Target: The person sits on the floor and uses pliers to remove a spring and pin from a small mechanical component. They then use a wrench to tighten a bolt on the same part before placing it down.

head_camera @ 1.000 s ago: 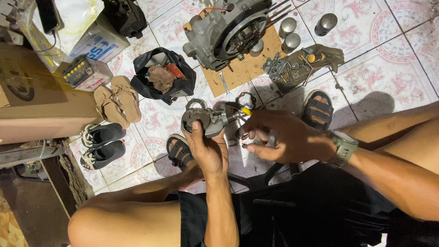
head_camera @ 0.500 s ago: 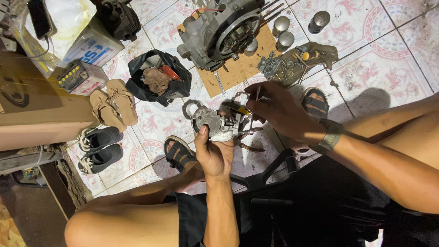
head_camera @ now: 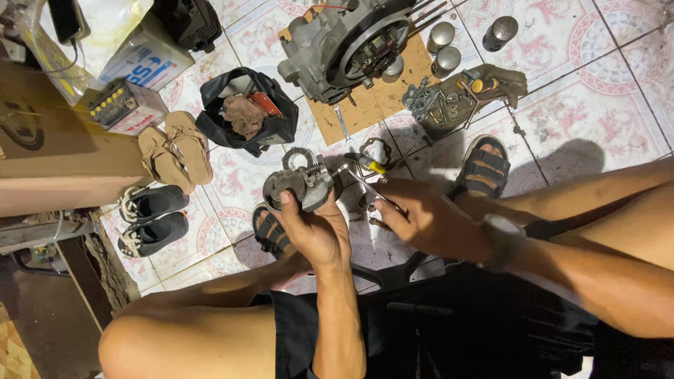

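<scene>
The left hand [head_camera: 316,235] cups a round metal engine part [head_camera: 298,188] up off the tiled floor [head_camera: 590,119], fingers clamped on its rim to steady it; the right hand [head_camera: 421,221], fingers pinched together on a thin tool [head_camera: 372,188], works from 3 o'clock — the engine block [head_camera: 344,45] rests on cardboard [head_camera: 372,98] at 12 o'clock.

I hold a round metal clutch assembly [head_camera: 302,186] up above the tiled floor, between my knees. It is grey and grimy, a drum-like disc with coil springs showing at its upper edge and a ring-shaped part standing out behind its top. It is tilted, its flat dark face turned toward me and to the left. It rests in the palm of my left hand [head_camera: 316,231], my thumb lying across the lower part of its face and my fingers wrapped behind it. In my right hand [head_camera: 421,221] I pinch a thin metal tool [head_camera: 368,186], a slim rod whose tip meets the right side of the assembly.
</scene>
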